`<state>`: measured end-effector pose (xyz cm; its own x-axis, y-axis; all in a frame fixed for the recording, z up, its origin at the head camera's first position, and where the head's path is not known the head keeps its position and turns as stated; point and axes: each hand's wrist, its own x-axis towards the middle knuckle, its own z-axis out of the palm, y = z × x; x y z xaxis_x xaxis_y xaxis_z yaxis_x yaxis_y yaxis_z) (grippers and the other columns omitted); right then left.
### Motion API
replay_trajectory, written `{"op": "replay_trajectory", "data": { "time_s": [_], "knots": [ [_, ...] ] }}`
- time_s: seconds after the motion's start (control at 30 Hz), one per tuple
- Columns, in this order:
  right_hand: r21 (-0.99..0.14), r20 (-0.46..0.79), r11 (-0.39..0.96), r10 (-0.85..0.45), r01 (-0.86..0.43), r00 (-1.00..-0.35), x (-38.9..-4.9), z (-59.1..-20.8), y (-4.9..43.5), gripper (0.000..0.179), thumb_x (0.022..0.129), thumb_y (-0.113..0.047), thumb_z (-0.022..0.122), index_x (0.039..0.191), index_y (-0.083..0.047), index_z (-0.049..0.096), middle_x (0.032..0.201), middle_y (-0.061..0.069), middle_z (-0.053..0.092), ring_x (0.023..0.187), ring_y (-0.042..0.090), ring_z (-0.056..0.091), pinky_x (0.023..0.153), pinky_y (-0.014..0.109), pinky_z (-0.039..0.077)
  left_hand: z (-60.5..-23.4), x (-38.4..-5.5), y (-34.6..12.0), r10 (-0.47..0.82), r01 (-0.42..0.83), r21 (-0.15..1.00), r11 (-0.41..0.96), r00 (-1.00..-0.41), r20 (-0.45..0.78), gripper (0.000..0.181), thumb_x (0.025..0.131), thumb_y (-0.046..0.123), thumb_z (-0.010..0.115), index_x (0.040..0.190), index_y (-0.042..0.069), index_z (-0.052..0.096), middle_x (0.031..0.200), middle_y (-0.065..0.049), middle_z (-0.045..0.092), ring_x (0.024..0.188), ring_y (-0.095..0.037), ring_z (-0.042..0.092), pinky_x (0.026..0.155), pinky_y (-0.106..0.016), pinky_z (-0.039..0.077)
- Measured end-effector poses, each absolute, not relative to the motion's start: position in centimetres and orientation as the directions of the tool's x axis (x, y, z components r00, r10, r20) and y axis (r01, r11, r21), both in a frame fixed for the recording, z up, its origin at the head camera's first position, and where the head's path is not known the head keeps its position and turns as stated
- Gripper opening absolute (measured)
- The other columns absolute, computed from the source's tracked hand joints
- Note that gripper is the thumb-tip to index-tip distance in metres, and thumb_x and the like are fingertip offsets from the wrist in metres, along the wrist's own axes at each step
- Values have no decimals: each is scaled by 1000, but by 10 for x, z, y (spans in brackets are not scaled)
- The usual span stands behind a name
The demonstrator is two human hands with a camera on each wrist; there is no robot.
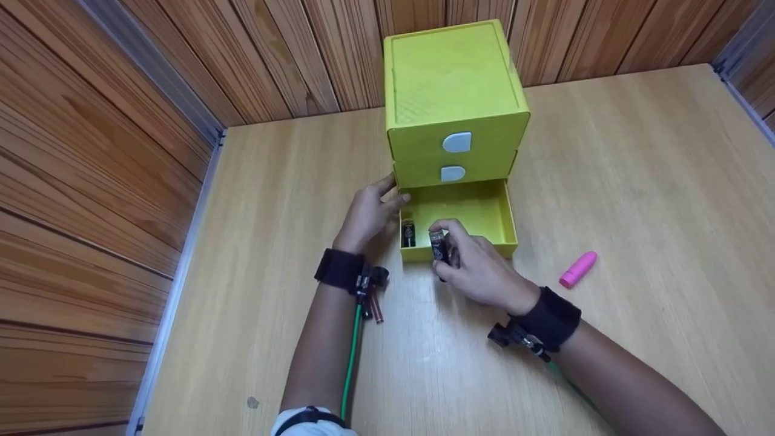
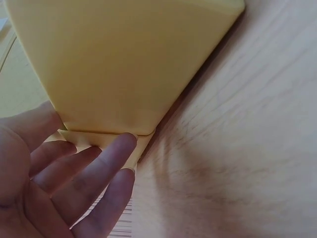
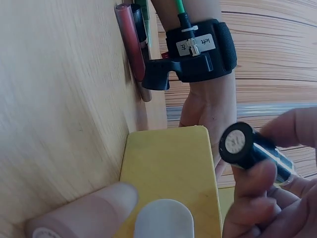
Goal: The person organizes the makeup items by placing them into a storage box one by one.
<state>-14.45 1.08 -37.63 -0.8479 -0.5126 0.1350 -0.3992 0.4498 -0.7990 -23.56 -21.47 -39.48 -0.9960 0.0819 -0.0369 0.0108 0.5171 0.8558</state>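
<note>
My right hand (image 1: 481,266) pinches a dark lipstick tube (image 1: 438,245) with a clear end, above the front of the pulled-out yellow drawer (image 1: 460,209). The right wrist view shows the tube's black base with a round pale label. Inside the drawer, a similar dark lipstick tube (image 1: 408,233) stands near the left wall. My left hand (image 1: 366,212) holds the drawer's left side near the cabinet, its thumb over the rim and its fingers (image 2: 106,166) along the outside.
Above the drawer rises the yellow cabinet (image 1: 457,79), with two closed drawers bearing white handles. A pink lipstick tube (image 1: 578,269) lies right of it. Slim lip gloss tubes (image 3: 131,44) lie beside my left wrist. Wood-panelled walls (image 1: 79,151) border the table behind and at left.
</note>
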Motion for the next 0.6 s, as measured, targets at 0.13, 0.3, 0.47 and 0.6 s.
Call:
{"op": "replay_trajectory", "data": {
  "time_s": [0.13, 0.3, 0.47, 0.6],
  "knots": [
    [-790, 164, 450, -499, -416, -851, -149, -377, 8, 40, 95, -23, 63, 131, -23, 47, 89, 2, 64, 67, 15, 60, 51, 33, 51, -394, -236, -218, 78, 16, 853, 522, -997, -29, 64, 93, 38, 65, 149, 17, 40, 149, 1, 41, 139, -14, 33, 112, -32, 27],
    [-774, 207, 447, -489, -448, -847, -156, -377, 8, 37, 97, -33, 61, 131, -21, 51, 85, 1, 64, 66, 15, 59, 55, 33, 50, -394, -235, -219, 83, 16, 858, 514, -996, -31, 65, 93, 39, 65, 149, 18, 39, 150, 2, 41, 139, -14, 32, 113, -32, 27],
    [-815, 182, 423, -462, -395, -868, -165, -378, 5, 37, 96, -33, 62, 131, -24, 53, 91, 0, 64, 59, 14, 59, 47, 33, 51, -395, -236, -219, 79, 4, 870, 493, -996, -40, 65, 93, 38, 65, 149, 18, 39, 150, 2, 41, 139, -14, 31, 113, -33, 26],
    [-831, 179, 413, -437, -373, -882, -170, -376, 2, 38, 96, -32, 63, 132, -24, 54, 111, 2, 63, 59, 15, 59, 45, 34, 50, -395, -237, -217, 90, 1, 876, 483, -995, -49, 65, 93, 38, 65, 149, 19, 38, 150, 2, 40, 140, -14, 30, 113, -34, 25]
  ]
}}
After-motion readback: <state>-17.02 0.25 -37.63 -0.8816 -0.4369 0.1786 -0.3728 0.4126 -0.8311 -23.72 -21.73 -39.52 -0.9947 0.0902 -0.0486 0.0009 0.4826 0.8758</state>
